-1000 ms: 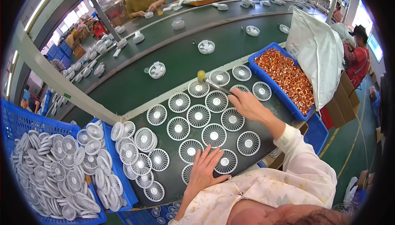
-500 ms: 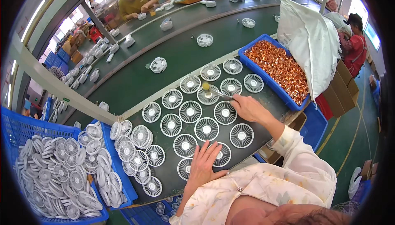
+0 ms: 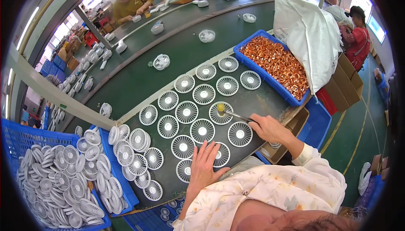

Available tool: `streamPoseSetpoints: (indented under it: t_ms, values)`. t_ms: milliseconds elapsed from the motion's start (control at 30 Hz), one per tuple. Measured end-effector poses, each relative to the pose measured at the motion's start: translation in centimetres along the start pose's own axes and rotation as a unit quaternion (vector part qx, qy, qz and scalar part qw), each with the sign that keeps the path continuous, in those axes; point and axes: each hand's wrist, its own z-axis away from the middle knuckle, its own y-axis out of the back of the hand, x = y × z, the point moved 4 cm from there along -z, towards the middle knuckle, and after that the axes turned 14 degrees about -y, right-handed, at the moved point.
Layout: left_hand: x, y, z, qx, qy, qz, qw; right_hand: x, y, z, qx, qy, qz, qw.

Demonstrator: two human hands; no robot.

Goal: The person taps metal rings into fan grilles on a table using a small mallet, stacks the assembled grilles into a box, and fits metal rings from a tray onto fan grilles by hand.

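Note:
White round fan grilles [image 3: 203,131] with solid centre discs lie in rows on the dark work table. My right hand [image 3: 270,129] is closed round the handle of a small hammer [image 3: 220,108] with a yellow head and metal shaft. The hammer head is over the middle of one grille [image 3: 221,119] and covers its centre disc; whether it touches cannot be told. My left hand [image 3: 204,166] lies with fingers spread at the near edges of the front grilles, partly covering one grille [image 3: 221,155].
A blue tray of copper-coloured rings [image 3: 276,64] stands at the far right beside a white sack [image 3: 301,32]. Blue crates [image 3: 38,130] heaped with grilles are at the left. Beyond the table, a green conveyor [image 3: 130,79] carries white fan housings. Co-workers sit further off.
The hammer and my right hand have moved from a grille in a farther row to one nearer me. The view has shifted slightly. My left hand stays by the front grilles.

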Motion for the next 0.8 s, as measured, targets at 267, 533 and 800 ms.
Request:
streamPoseSetpoints:
  t_ms: [267,533,800]
  values:
    - [1.0,0.1,-0.3,0.021,0.024,-0.04,0.999,-0.1,0.0,0.7,0.049,-0.003,-0.041,0.998]
    - [0.6,-0.6,0.3,0.049,0.035,-0.048,0.997,0.9,1.4,6.4,0.052,0.045,-0.116,0.991]
    - [0.9,-1.6,-0.4,0.063,0.038,-0.058,0.996,4.3,-0.8,10.3,-0.01,-0.065,0.005,0.998]
